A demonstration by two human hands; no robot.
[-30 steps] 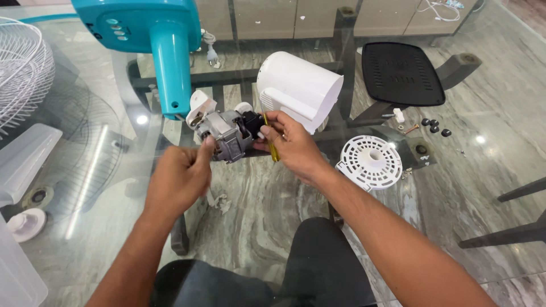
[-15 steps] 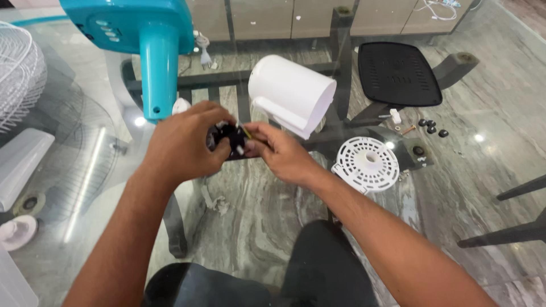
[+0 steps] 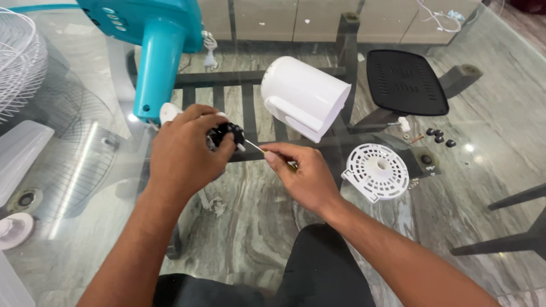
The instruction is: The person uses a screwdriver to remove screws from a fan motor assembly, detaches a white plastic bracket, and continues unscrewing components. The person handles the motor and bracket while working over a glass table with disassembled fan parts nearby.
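Motor (image 3: 226,135), small and dark, sits above the glass table (image 3: 102,227) left of centre, wrapped in the left hand (image 3: 185,153), fingers curled tight over its top. Right hand (image 3: 301,176) pinches a thin screwdriver (image 3: 257,149), tip touching the motor's right side. White cylindrical housing (image 3: 304,96) lies just beyond; white vented disc (image 3: 376,170) to the right; teal fan stand (image 3: 156,62) far left; black grille plate (image 3: 405,82) far right.

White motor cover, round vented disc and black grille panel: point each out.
White motor cover (image 3: 307,94), head view, its curved side.
Round vented disc (image 3: 376,170), head view, near its hub.
Black grille panel (image 3: 405,82), head view, its slotted middle.
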